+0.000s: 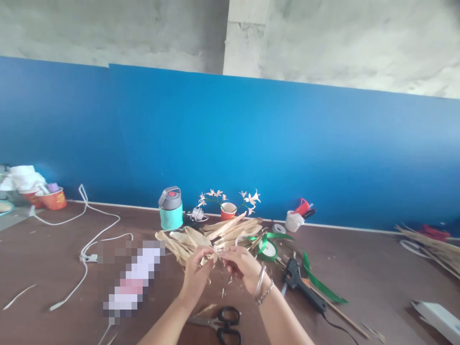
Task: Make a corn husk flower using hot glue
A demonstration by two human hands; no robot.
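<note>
My left hand (197, 270) and my right hand (244, 266) meet above the table, with fingertips pinched on a small pale husk flower (216, 254). Its petals look like the dried corn husks (187, 239) heaped just behind; my fingers hide part of it. Below my wrists lie black-handled scissors (229, 322). To the right of my right hand are a spool of green ribbon (268, 250) and a black glue gun (304, 286). Behind the husks, a red paper cup (228, 212) holds stems with similar pale flowers (251, 197).
A turquoise flask (171, 215) stands behind the heap, left of the cup. White cables (89, 239) cross the table's left side near a blurred-out object (134, 280). A white holder (294, 222) with pens stands by the blue partition (287, 153). Dry stalks (436, 251) lie far right.
</note>
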